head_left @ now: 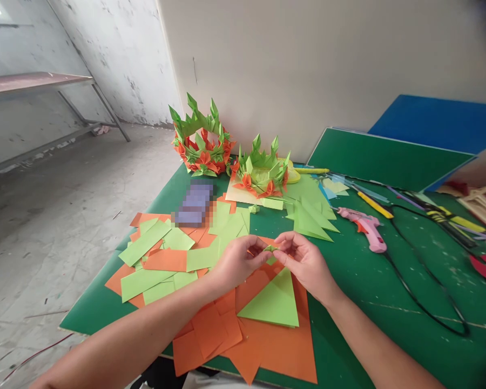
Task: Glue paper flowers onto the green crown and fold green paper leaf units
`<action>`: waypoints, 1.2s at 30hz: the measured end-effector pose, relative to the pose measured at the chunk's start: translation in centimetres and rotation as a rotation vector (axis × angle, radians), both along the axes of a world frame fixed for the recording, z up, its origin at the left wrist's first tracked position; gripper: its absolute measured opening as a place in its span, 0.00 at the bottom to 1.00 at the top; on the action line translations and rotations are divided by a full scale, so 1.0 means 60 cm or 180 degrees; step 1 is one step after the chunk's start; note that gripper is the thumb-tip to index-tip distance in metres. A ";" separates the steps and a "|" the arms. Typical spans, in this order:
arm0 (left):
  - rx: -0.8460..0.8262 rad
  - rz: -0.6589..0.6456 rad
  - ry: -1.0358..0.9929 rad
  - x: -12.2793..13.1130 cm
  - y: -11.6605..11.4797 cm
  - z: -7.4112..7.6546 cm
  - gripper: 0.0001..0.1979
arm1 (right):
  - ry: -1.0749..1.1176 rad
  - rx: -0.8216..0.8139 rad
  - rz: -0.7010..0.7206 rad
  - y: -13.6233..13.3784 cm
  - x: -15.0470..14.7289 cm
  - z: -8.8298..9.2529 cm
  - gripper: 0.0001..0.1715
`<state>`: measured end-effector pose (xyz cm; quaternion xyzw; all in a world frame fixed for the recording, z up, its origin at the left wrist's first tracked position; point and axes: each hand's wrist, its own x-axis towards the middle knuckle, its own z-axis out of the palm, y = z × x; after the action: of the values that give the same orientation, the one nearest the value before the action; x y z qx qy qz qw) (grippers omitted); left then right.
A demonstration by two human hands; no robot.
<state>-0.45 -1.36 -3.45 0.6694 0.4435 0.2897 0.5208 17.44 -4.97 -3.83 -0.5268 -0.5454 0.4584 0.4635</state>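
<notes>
Between my two hands, above the paper pile, is a small folded piece of green paper [270, 249]. My left hand [241, 260] pinches its left side between thumb and fingers. My right hand [305, 265] grips its right side the same way, the fingertips of both hands close together. Just below lies a large green folded triangle [273, 302] on orange sheets [283, 348]. Green strips [146, 243] and orange strips [166, 260] are scattered to the left. Beyond my hands stand a tall green and orange paper crown [204, 156] and a smaller one [263, 183].
On the green table [409, 292], a pink glue gun [366, 229] lies to the right with its black cable looping forward. A yellow-handled tool [375, 205] is behind it. A blurred purple rectangle [195, 204] lies left. Green and blue boards [389, 159] lean at the back.
</notes>
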 end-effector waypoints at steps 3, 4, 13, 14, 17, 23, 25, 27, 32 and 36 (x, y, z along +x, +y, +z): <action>0.0286 -0.0057 0.0156 0.001 0.001 0.005 0.08 | 0.0062 -0.0004 0.0024 -0.001 -0.003 0.000 0.10; 0.0377 -0.0086 0.0201 0.001 0.002 0.006 0.06 | 0.0075 -0.0022 0.0081 0.000 -0.004 0.000 0.10; 0.0603 -0.0193 0.0429 0.000 -0.005 0.013 0.04 | -0.0622 0.0422 0.0131 -0.004 -0.011 0.017 0.05; 0.0574 -0.0213 0.0415 0.001 -0.006 0.014 0.04 | -0.0658 0.0442 0.0124 -0.005 -0.013 0.016 0.06; 0.0357 -0.0260 0.0274 0.001 -0.009 0.015 0.07 | -0.0556 0.0360 0.0165 -0.006 -0.017 0.012 0.08; -0.0172 -0.0222 -0.0051 -0.006 -0.003 0.007 0.10 | -0.0560 0.0521 0.0249 -0.007 -0.010 0.007 0.05; -0.0269 -0.0266 -0.0128 -0.007 0.000 0.007 0.10 | -0.0745 0.0705 0.0239 -0.008 -0.007 0.009 0.04; -0.0376 -0.0294 -0.0192 -0.007 0.002 0.009 0.10 | -0.0851 0.0908 0.0240 -0.008 -0.005 0.012 0.04; -0.0715 -0.0331 -0.0286 -0.006 0.004 0.021 0.13 | -0.0842 0.1312 0.0418 -0.005 0.000 0.013 0.06; -0.0921 -0.0290 -0.0452 -0.006 0.003 0.027 0.16 | -0.0925 0.1476 0.0444 -0.002 0.004 0.013 0.06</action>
<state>-0.78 -1.20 -1.85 0.5847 0.4119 0.2455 0.6544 17.66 -5.11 -3.08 -0.4281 -0.7314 0.2719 0.4560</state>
